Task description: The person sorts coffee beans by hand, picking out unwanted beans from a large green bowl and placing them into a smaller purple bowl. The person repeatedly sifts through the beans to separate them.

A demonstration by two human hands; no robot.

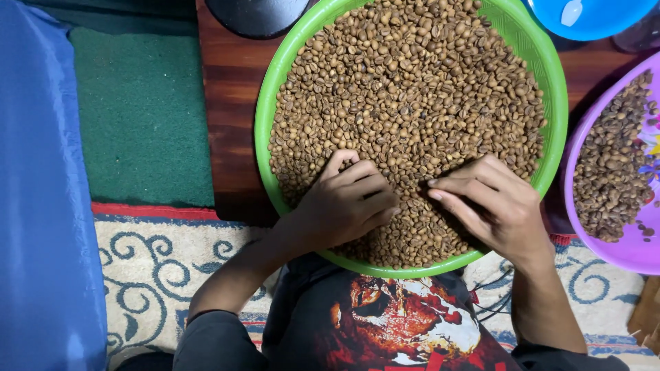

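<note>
Item: green round tray (273, 89) of pale brown coffee beans (412, 89), its top rim cut off by the frame, resting on a dark wooden table (230, 89). I cannot tell whether either hand pinches a bean; the fingertips hide it. Left hand (347, 203): knuckles up, fingers curled together, tips buried in beans near the tray's front edge. Right hand (491, 203): fingers extended, pressed side by side, lying flat on the beans. Open bean surface lies beyond both hands. Purple bowl (636, 257) of darker beans sits just right, partly cropped; blue bowl (591, 17) at top.
</note>
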